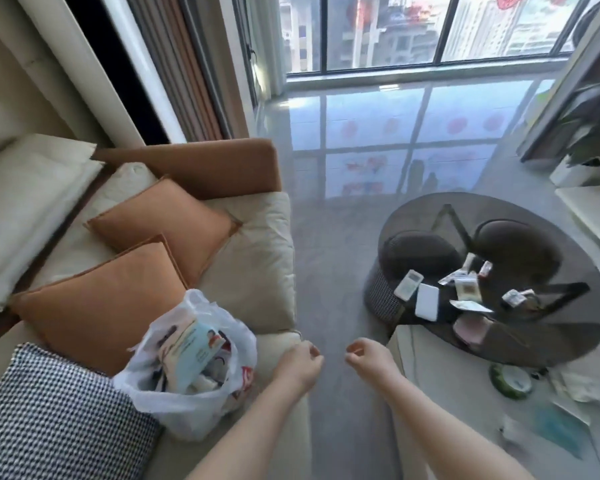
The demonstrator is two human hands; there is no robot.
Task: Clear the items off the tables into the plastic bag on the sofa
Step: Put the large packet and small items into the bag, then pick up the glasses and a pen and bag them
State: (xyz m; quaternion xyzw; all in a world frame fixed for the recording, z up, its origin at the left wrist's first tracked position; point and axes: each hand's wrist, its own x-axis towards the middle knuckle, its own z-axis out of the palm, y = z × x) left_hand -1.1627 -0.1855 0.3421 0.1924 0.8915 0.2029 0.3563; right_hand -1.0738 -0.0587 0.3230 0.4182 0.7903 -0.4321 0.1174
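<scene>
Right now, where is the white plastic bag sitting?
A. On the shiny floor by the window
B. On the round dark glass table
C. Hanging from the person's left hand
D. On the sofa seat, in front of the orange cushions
D: the plastic bag rests on the sofa seat next to the checked cushion, in front of the orange cushions, and neither hand holds it.

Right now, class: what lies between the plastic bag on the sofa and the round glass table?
In the head view, only bare grey floor separates the plastic bag from the round glass table.
</scene>
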